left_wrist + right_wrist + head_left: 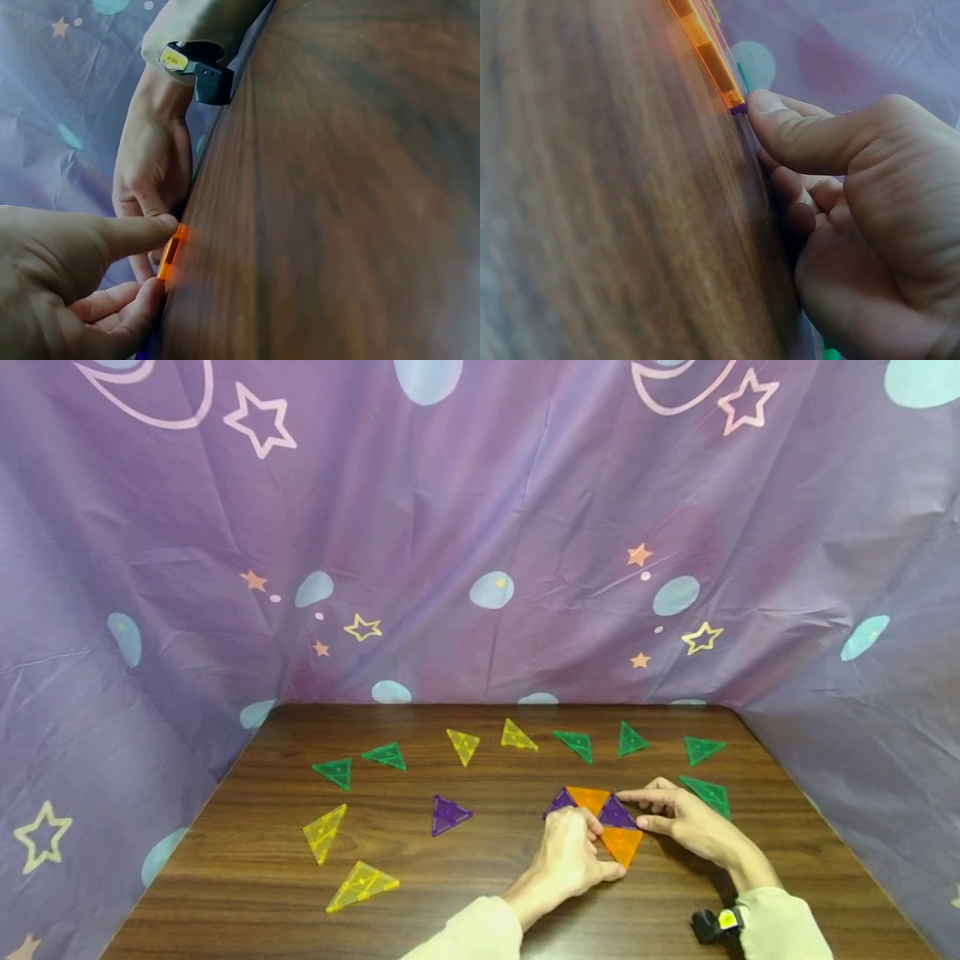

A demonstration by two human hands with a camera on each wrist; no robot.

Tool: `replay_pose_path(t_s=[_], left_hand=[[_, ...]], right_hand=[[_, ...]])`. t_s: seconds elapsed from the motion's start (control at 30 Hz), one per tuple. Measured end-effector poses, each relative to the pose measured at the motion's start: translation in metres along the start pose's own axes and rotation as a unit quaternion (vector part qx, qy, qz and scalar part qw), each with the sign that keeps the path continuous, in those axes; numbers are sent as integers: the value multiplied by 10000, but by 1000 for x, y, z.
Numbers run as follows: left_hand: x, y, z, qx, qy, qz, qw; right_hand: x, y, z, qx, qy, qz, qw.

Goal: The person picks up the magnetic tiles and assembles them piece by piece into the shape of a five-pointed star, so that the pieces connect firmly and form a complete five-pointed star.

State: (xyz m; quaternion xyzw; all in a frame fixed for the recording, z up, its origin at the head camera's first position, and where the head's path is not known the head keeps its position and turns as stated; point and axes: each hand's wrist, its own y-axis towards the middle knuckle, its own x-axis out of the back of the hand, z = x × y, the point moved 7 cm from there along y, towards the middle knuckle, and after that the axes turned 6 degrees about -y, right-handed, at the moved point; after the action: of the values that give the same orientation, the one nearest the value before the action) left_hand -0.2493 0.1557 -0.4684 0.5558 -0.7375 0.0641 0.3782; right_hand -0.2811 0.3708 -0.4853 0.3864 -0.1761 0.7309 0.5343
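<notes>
On the table, translucent triangular tiles lie edge to edge in a cluster. My left hand (566, 856) pinches the near orange triangle tile (622, 845), thumb at its lower tip and fingers by its upper left corner. The same orange edge shows between thumb and finger in the left wrist view. My right hand (693, 822) holds the right purple triangle tile (617, 814), index finger at its top corner and thumb at its right corner. Between the two purple tiles lies another orange tile (587, 798). The left purple tile (558, 802) is partly hidden behind my left hand.
A loose purple triangle (451, 815) lies left of the cluster. Yellow triangles (363, 887) are spread at the left and back. Several green triangles (576, 745) lie along the back, one (707, 793) just behind my right hand. A patterned purple cloth (480, 527) surrounds the table.
</notes>
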Motion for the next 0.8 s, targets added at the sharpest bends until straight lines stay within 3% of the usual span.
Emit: replay_pose_path(t_s=[0.2,0.4,0.5,0.67,0.8], left_hand=[[21,0,8,27,-612,209,9979],[69,-2,22,-42,-509,70,9987],[105,-5,42,60,-401,-58,9992],[166,-19,92,566,-189,-242,9979],[189,-31,126,1157,-171,-202,9929]], right_hand=[[-3,3,1,21,-128,11,9999],[-7,4,-5,-218,-312,50,9993],[-10,4,-7,-309,-131,81,9994],[-10,4,-8,-362,-66,70,9993],[-3,3,-9,-403,-168,24,9990]])
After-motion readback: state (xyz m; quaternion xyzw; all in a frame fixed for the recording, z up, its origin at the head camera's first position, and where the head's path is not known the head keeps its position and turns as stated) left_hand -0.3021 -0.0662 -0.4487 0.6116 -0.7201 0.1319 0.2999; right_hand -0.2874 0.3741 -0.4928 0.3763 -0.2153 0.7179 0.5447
